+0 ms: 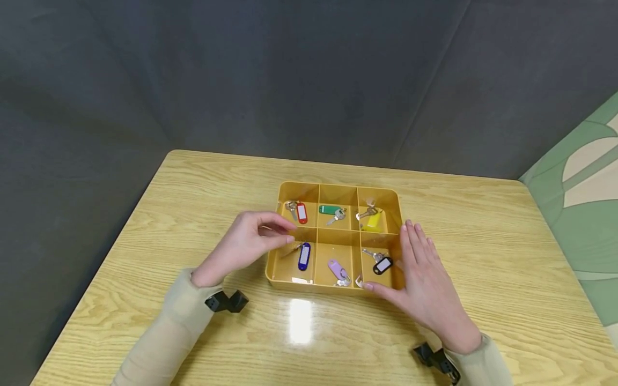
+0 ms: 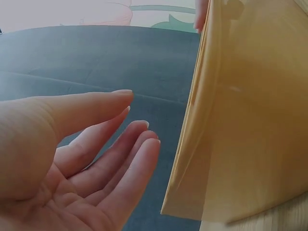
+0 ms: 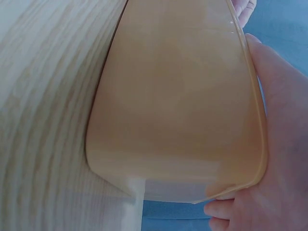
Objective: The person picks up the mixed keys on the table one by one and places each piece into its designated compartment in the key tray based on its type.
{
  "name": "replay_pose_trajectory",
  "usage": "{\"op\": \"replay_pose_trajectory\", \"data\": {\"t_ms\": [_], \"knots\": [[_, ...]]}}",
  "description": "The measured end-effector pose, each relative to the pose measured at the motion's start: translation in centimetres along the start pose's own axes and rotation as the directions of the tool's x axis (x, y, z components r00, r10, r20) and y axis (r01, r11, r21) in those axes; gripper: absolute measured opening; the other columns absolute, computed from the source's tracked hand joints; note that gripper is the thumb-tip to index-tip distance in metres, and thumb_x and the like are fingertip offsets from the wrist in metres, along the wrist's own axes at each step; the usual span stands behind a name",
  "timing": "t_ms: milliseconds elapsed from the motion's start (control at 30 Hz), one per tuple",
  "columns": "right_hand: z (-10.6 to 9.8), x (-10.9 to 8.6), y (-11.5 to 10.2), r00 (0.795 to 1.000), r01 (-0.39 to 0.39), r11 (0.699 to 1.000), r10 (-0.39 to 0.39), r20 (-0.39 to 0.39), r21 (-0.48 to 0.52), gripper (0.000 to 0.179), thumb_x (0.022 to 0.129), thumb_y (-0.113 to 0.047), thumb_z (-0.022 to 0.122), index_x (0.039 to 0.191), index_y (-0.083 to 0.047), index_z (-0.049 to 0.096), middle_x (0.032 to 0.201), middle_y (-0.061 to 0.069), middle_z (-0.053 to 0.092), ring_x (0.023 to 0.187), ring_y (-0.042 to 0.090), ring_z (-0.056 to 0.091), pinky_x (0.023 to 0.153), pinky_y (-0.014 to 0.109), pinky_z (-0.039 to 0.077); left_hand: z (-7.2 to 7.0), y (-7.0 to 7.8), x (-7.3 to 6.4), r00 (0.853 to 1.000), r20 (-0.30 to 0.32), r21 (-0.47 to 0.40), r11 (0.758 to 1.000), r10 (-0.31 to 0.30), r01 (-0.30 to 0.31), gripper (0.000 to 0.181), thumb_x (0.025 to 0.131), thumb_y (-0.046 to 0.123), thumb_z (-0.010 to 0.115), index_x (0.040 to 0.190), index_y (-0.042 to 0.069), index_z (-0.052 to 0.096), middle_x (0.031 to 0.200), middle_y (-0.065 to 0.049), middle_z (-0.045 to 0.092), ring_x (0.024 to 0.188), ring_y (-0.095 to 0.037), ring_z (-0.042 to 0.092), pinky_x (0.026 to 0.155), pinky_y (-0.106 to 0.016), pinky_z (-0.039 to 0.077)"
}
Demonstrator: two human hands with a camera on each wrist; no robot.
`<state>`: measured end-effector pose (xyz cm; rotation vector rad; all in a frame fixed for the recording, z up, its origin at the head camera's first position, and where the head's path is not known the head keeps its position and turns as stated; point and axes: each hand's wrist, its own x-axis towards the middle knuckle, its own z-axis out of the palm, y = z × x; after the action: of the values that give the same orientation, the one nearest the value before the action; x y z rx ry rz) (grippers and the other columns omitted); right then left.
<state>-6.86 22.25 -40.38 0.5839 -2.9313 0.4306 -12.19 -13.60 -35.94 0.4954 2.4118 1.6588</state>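
Note:
A yellow-orange divided tray [image 1: 289, 286] sits on the table with a tagged key in each compartment. My left hand [image 1: 246, 238] hovers over its left side, near the key with the blue tag [image 1: 304, 256]. Thumb and fingers are bent towards each other with a gap between; the left wrist view shows nothing in them, beside the tray's wall [image 2: 260, 96]. My right hand [image 1: 427, 281] rests at the near right corner, fingers straight along the right side and thumb on the front rim. Close to it lies the black tag [image 1: 383, 265] with its key.
Along the back row lie a red tag [image 1: 301, 213], a green tag [image 1: 330, 209] and a yellow tag [image 1: 373, 221], with keys. A lilac tag [image 1: 336, 268] is in the front middle compartment. A dark curtain [image 1: 309, 80] hangs behind the wooden table [image 1: 217, 182].

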Motion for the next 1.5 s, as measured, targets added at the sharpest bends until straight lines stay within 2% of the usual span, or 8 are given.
{"op": "replay_pose_trajectory", "data": {"t_ms": [333, 500, 700, 833, 933, 1133, 1333, 1500], "knots": [[-0.2, 0.2, 0.0, 1.000, -0.001, 1.000, 0.001, -0.005, 0.003, 0.127, 0.082, -0.072, 0.069, 0.159, 0.009, 0.010, 0.168, 0.019, 0.001, 0.154, 0.036, 0.005, 0.124, 0.049, 0.005, -0.5, -0.1, 0.0, 0.999, -0.041, 0.017, 1.000, -0.004, 0.004, 0.019, 0.091, 0.011, 0.079, 0.109, 0.005, 0.078, 0.098, 0.002, 0.075, 0.087, -0.017, 0.070, 0.077, -0.031, 0.061], [-0.2, 0.2, 0.0, 1.000, -0.007, 1.000, 0.007, 0.002, 0.003, 0.126, 0.082, -0.073, 0.068, 0.159, 0.008, 0.010, 0.168, 0.019, 0.001, 0.154, 0.035, 0.004, 0.124, 0.048, 0.005, -0.8, -0.3, 0.1, 0.996, -0.085, 0.026, 1.000, 0.015, -0.012, 0.019, 0.093, 0.018, 0.078, 0.110, 0.012, 0.078, 0.101, 0.004, 0.075, 0.087, -0.018, 0.071, 0.076, -0.033, 0.060], [-0.1, 0.3, -0.1, 1.000, -0.012, 1.000, 0.012, 0.016, -0.002, 0.126, 0.083, -0.073, 0.067, 0.159, 0.008, 0.009, 0.168, 0.018, -0.001, 0.154, 0.036, 0.004, 0.124, 0.048, 0.004, -1.2, -0.6, 0.1, 0.987, -0.146, 0.073, 0.996, 0.069, -0.059, 0.026, 0.095, 0.026, 0.076, 0.117, 0.014, 0.076, 0.110, 0.002, 0.075, 0.096, -0.016, 0.070, 0.086, -0.040, 0.058], [-0.1, 0.4, -0.1, 1.000, -0.013, 1.000, 0.013, 0.015, -0.002, 0.126, 0.082, -0.074, 0.067, 0.159, 0.008, 0.009, 0.168, 0.018, -0.001, 0.154, 0.036, 0.004, 0.124, 0.048, 0.004, -1.9, -0.6, 0.1, 0.974, -0.202, 0.107, 0.991, 0.106, -0.086, 0.032, 0.096, 0.027, 0.074, 0.125, 0.014, 0.073, 0.122, -0.001, 0.071, 0.113, -0.020, 0.065, 0.100, -0.049, 0.050], [-0.1, 0.5, -0.1, 1.000, -0.012, 1.000, 0.012, 0.012, -0.001, 0.126, 0.082, -0.074, 0.067, 0.159, 0.007, 0.008, 0.168, 0.018, 0.000, 0.154, 0.036, 0.004, 0.124, 0.047, 0.004, -2.5, -0.6, 0.3, 0.960, -0.232, 0.147, 0.981, 0.158, -0.127, 0.039, 0.096, 0.025, 0.075, 0.134, 0.015, 0.069, 0.134, 0.001, 0.066, 0.128, -0.021, 0.056, 0.110, -0.049, 0.041], [0.0, 0.5, -0.1, 1.000, -0.014, 1.000, 0.014, 0.009, 0.001, 0.126, 0.082, -0.073, 0.068, 0.160, 0.007, 0.009, 0.167, 0.022, 0.004, 0.154, 0.035, 0.003, 0.124, 0.048, 0.004, -3.6, -1.4, 0.9, 0.920, -0.260, 0.234, 0.944, 0.292, -0.233, 0.054, 0.094, 0.018, 0.076, 0.144, 0.012, 0.059, 0.151, 0.001, 0.051, 0.142, -0.020, 0.041, 0.119, -0.047, 0.029], [-0.1, 0.6, 0.0, 1.000, -0.016, 1.000, 0.016, 0.010, -0.004, 0.126, 0.082, -0.074, 0.067, 0.159, 0.008, 0.009, 0.167, 0.022, 0.004, 0.154, 0.036, 0.004, 0.124, 0.048, 0.004, -4.4, -2.0, 1.4, 0.894, -0.292, 0.309, 0.918, 0.340, -0.248, 0.060, 0.095, 0.027, 0.074, 0.150, 0.015, 0.053, 0.158, -0.001, 0.041, 0.147, -0.020, 0.033, 0.120, -0.050, 0.025], [-0.1, 0.5, 0.1, 1.000, -0.008, 1.000, 0.008, -0.006, -0.005, 0.126, 0.082, -0.073, 0.068, 0.159, 0.007, 0.011, 0.168, 0.019, 0.002, 0.153, 0.038, 0.006, 0.124, 0.048, 0.005, -5.1, -2.3, 1.8, 0.890, -0.285, 0.389, 0.892, 0.354, -0.230, 0.068, 0.098, 0.039, 0.068, 0.156, 0.013, 0.044, 0.163, 0.000, 0.032, 0.150, -0.024, 0.027, 0.122, -0.049, 0.019]]}}
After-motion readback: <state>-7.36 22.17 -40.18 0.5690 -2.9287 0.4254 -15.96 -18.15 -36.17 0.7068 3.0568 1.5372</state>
